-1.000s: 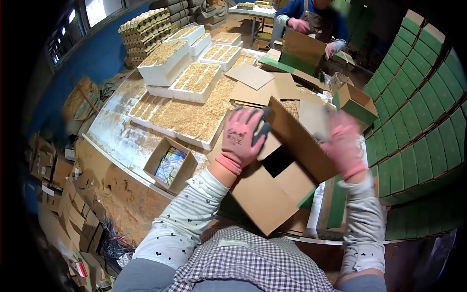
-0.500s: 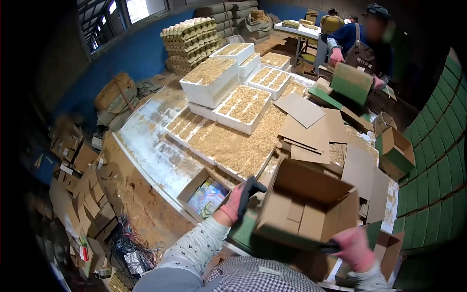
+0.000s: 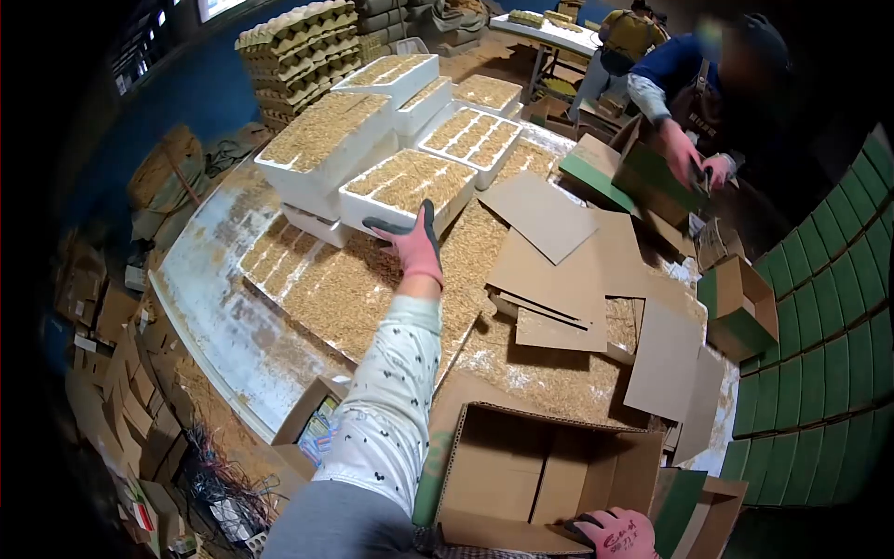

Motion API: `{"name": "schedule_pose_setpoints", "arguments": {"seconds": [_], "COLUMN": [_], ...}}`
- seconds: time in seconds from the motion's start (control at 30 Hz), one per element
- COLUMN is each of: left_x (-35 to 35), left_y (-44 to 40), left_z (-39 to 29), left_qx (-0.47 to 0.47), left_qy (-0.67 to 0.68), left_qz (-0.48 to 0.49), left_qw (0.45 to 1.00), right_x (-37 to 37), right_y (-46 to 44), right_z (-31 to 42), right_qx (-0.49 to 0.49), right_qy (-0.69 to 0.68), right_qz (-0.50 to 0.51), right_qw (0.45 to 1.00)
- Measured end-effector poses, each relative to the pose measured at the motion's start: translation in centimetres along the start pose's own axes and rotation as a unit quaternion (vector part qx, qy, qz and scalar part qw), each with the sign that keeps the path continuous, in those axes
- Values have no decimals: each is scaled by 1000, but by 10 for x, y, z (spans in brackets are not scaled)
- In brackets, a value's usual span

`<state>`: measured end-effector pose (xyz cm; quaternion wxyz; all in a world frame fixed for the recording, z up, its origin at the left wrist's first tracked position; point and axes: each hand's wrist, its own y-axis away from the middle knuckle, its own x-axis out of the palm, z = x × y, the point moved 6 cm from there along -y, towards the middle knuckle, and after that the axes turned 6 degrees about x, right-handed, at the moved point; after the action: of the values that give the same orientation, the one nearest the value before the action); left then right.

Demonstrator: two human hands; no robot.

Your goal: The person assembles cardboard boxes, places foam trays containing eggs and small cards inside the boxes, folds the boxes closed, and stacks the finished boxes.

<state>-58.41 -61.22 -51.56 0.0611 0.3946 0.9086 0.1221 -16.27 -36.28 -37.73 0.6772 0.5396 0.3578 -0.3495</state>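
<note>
My left hand [image 3: 412, 244], in a pink glove with dark fingertips, reaches out with its fingers spread against the front side of a white foam box [image 3: 410, 182] filled with husk-like grains. My right hand [image 3: 616, 534], gloved alike, is at the near edge of an open, empty cardboard box [image 3: 549, 470], its fingers bent over the rim. That box stands upright near my body. Behind the foam box are more white foam boxes [image 3: 326, 140], some stacked. Beneath them lies a wide layer of grain [image 3: 345, 289].
Flat cardboard sheets [image 3: 545, 224] lie right of the grain. A small box of colourful packets [image 3: 317, 429] is at the near left. Green boxes [image 3: 819, 354] are stacked at right. A co-worker [image 3: 689, 93] handles a green box [image 3: 652, 177]. Egg trays [image 3: 298, 56] stand at back left.
The cardboard box has turned opening-up and come down near my body. My left hand has moved forward to the foam box. My right hand has moved along the box's near rim.
</note>
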Motion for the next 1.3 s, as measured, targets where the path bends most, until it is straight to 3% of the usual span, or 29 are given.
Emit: {"name": "schedule_pose_setpoints", "arguments": {"seconds": [0.07, 0.13, 0.2, 0.23, 0.3, 0.33, 0.4, 0.47, 0.53, 0.57, 0.6, 0.63, 0.67, 0.7, 0.73, 0.77, 0.8, 0.83, 0.93, 0.97, 1.0, 1.03, 1.07, 1.1, 1.13, 1.17, 1.23, 1.27, 1.3], "left_x": [1, -13, -67, -92, -126, -141, -168, -183, -202, -207, -213, -220, -225, -227, -230, -232, -236, -238, -253, -258, -259, -285, -296, -308, -316, -312, -304, -301, -292], "left_y": [-12, -2, 39, 61, 93, 130, 186, 228, 248, 248, 256, 265, 282, 281, 280, 289, 285, 285, 301, 285, 261, 247, 220, 196, 156, 137, 123, 117, 117], "left_z": [4, -10, -26, -37, -43, -64, -89, -95, -70, -48, -39, -29, -38, -28, -18, -29, -23, -11, -22, -17, -13, -35, -41, -31, -1, 20, 54, 65, 63], "left_qx": [-37, -116, -50, -4, -23, -89, -136, -99, -144, -125, -22, 80, -17, -1, 13, 179, 288, 248, 438, 435, 373, 434, 490, 506, 509, 499, 484, 494, 450], "left_qy": [155, 340, 283, 262, 257, 300, 281, 258, 242, 275, 203, 128, 120, 148, 177, 89, -4, 11, 6, -16, 70, -39, -178, -306, -410, -471, -545, -532, -570], "left_qz": [94, 201, 197, 257, 364, 378, 492, 516, 534, 604, 620, 620, 585, 626, 665, 619, 608, 589, 452, 390, 390, 301, 267, 184, 174, 212, 271, 264, 268], "left_qw": [983, 911, 937, 930, 895, 871, 813, 811, 797, 738, 757, 770, 802, 765, 725, 759, 740, 769, 777, 811, 839, 848, 810, 785, 736, 696, 628, 635, 632], "right_x": [2, -6, -20, -41, -23, -8, -2, 22, -5, -18, -31, -18, -4, 12, 24, 35, 43, 47, 44, 37, 30, 26, 13, 17, 27, 23, 34, 25, 17], "right_y": [5, 10, 16, 20, 22, 23, 24, 17, 20, 21, 30, 45, 62, 81, 95, 109, 115, 117, 100, 91, 72, 57, 47, 33, 22, 15, 1, -10, -11], "right_z": [0, 3, 11, 19, 9, 1, -20, -52, -44, -36, -27, -38, -49, -59, -69, -79, -88, -95, -84, -69, -59, -47, -26, -29, -44, -28, -32, -16, 2], "right_qx": [-7, -24, -40, -91, -91, -88, -151, -117, -173, -202, -234, -254, -164, -113, -100, -91, -83, -72, -10, 18, 77, 152, 131, 82, 118, -14, 98, 138, 97], "right_qy": [0, 18, 43, 24, 71, 93, -214, -496, -770, -846, -874, -717, -351, -118, -186, -278, -336, -386, -475, -495, -597, -678, -618, -561, -268, -92, -38, 132, 173], "right_qz": [-35, -98, -172, -251, -195, -159, -184, -185, -188, -183, -167, -245, -414, -524, -562, -585, -561, -518, -414, -393, -280, -172, -122, -150, -163, -230, -176, -57, -36], "right_qw": [999, 995, 983, 963, 974, 979, 947, 840, 585, 458, 392, 601, 824, 836, 800, 756, 752, 760, 777, 775, 747, 698, 766, 810, 942, 969, 979, 980, 979]}}
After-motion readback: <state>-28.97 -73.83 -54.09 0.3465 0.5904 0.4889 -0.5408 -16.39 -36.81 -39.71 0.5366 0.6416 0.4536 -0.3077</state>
